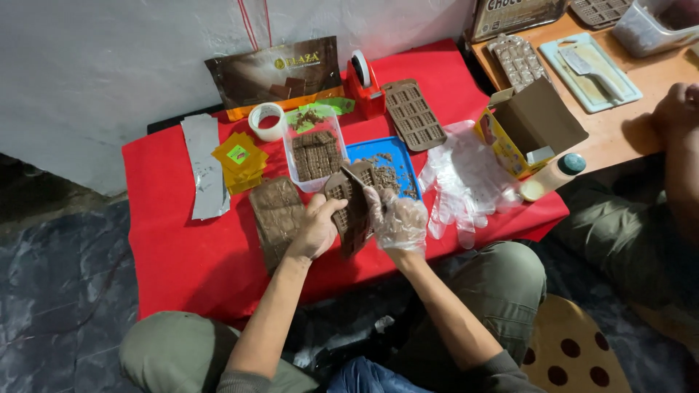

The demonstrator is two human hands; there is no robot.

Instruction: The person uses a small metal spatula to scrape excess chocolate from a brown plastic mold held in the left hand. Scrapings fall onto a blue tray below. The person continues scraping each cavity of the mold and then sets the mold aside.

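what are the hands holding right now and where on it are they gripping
Both hold one brown silicone chocolate mould, flexed between them: the bare left hand grips its left edge, the gloved right hand its right edge.

We see a picture that is bright in the middle and dark at the sides. The light falls from above onto the red cloth, which glows strongly. The white wall behind it looks pale and a bit grey. The floor on the left is dim, and we can hardly see its folds. The far right side is dark too. We see shiny spots on the clear plastic gloves and on the silver wrapper. Soft shadows lie under the arms. The middle looks sharp, but the edges look a little stretched and soft.
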